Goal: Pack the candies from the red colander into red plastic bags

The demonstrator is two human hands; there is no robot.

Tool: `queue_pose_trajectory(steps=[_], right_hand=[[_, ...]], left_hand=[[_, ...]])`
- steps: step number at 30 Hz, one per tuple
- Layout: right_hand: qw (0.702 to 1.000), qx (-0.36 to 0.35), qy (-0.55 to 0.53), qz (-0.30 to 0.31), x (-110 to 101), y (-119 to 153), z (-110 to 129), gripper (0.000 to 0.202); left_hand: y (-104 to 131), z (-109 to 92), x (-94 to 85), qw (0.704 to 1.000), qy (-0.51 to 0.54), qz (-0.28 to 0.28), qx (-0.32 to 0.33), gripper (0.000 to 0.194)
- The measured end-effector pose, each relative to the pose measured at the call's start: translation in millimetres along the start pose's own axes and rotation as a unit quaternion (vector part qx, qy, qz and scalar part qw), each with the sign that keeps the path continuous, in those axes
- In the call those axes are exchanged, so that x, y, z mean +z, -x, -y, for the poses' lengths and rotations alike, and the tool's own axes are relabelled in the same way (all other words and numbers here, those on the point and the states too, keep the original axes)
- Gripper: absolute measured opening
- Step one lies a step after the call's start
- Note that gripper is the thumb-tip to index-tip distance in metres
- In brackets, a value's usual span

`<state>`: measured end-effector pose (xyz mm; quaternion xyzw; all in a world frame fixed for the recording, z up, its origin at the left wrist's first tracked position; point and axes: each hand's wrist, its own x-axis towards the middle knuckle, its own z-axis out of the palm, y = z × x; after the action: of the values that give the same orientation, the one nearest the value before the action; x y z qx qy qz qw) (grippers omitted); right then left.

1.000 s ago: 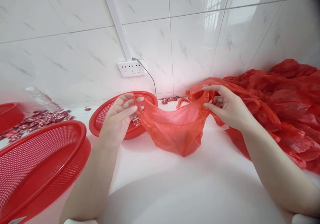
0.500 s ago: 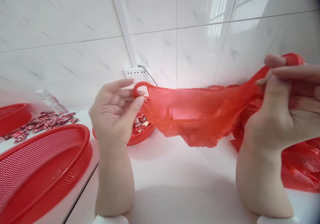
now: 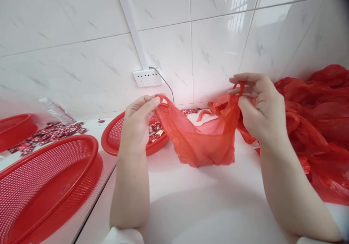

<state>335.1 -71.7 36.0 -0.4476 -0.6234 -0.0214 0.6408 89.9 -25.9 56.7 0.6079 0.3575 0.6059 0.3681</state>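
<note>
Left of the left hand: one red basin [image 3: 16, 133], one large mesh basket [image 3: 51, 186], one clear bottle [image 3: 56, 111], countless small red packets [image 3: 46, 136]. Just behind the left hand, one smaller mesh basket [image 3: 110, 138]. Left hand [image 3: 140, 118] nearly closed, pinching one handle [image 3: 163, 98] of one red plastic bag [image 3: 203, 147], hanging between both hands. Right hand [image 3: 261, 104] partly curled, holding the second handle [image 3: 241, 87]. Rightward, one heap of red bags [image 3: 319, 120].

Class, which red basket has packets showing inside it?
The basket below the wall socket, partly behind the left hand; only it shows packets inside.
</note>
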Motion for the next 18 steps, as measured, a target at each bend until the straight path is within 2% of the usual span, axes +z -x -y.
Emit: queue_pose_trajectory(steps=[3,6,8,14,18], right_hand=[[0.999,-0.015,0.017,-0.041,0,0,0,0.043],[0.999,-0.003,0.051,0.016,0,0,-3,0.036],[0.999,0.012,0.024,0.046,2,1,-4,0.027],[0.995,0.003,-0.050,0.081,12,8,4,0.012],[0.981,0.005,-0.133,0.140,17,13,12,0.015]], left_hand=[[0,-1,0.2,0.997,0.074,0.026,0.005,0.024],[0,1,7.0,0.993,0.105,0.047,0.003,0.029],[1,4,13.4,0.990,0.115,0.076,-0.007,0.030],[10,7,26.4,0.974,0.087,0.203,-0.050,0.059],[21,12,36.3,0.946,0.009,0.310,-0.090,0.048]])
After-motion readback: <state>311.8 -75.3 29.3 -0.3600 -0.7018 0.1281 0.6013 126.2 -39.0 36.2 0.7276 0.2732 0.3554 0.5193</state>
